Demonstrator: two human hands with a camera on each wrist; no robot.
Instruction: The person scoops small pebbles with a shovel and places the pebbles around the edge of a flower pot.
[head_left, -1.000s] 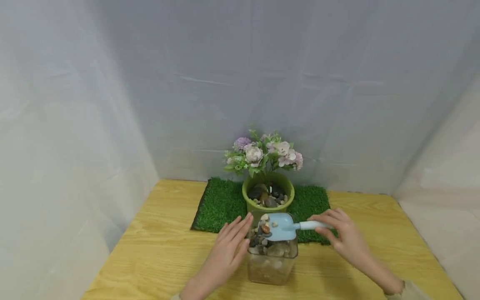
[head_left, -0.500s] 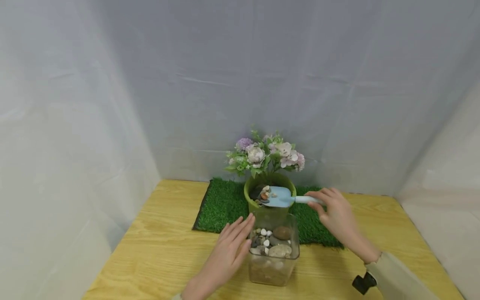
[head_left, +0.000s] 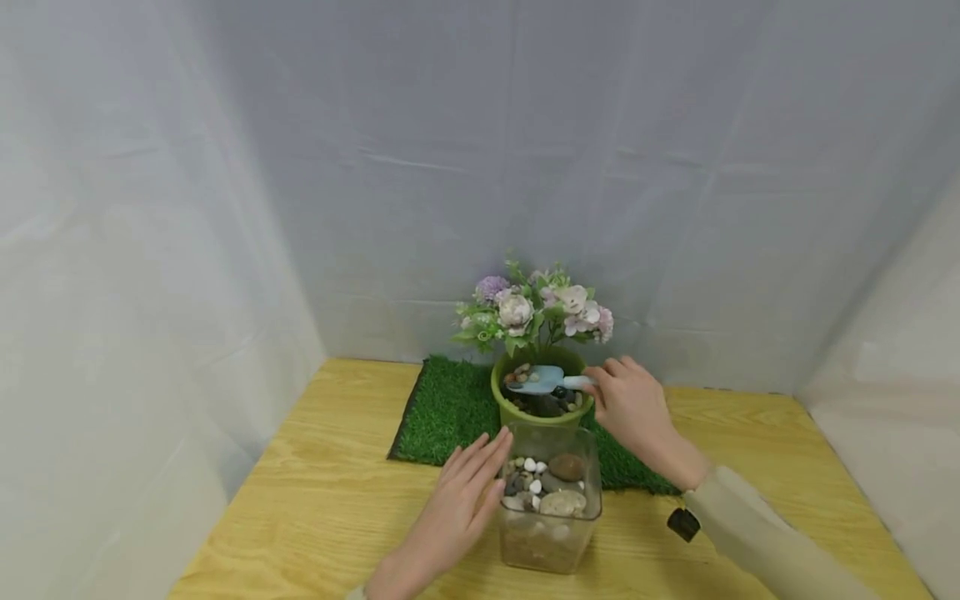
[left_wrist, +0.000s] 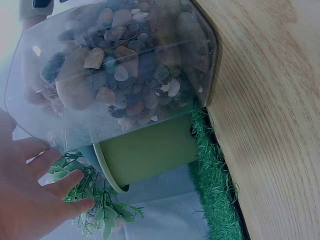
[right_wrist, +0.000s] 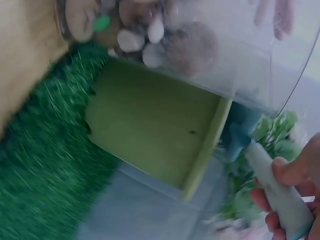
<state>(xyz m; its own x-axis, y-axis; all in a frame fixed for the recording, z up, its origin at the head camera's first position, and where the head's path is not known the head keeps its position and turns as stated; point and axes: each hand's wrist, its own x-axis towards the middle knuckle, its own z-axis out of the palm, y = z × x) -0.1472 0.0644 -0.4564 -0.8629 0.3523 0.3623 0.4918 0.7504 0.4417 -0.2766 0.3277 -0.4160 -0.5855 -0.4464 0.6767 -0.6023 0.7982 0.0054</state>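
Observation:
My right hand [head_left: 637,412] grips the white handle [right_wrist: 277,190] of a small light-blue shovel [head_left: 547,377]. The shovel's blade is over the mouth of the green flower pot [right_wrist: 145,120], and pebbles [head_left: 521,374] sit on its left end. Dark stones lie inside the pot, with pink, white and purple flowers [head_left: 517,312] rising from it. In front of the pot stands a clear square container [head_left: 551,546] of mixed stones. With fingers extended, my left hand [head_left: 459,504] lies along the container's left side, fingertips right at the rim.
A mat of artificial grass [head_left: 450,412] lies beneath the pot on the wooden table [head_left: 300,500]. Pale sheeting [head_left: 465,167] hangs behind the table and along both sides. A small black object [head_left: 683,524] shows at the right sleeve.
My right hand has carried the loaded shovel from above the clear container forward to the pot, then lowered it and tipped the blade leftward. My left hand has stayed at the container.

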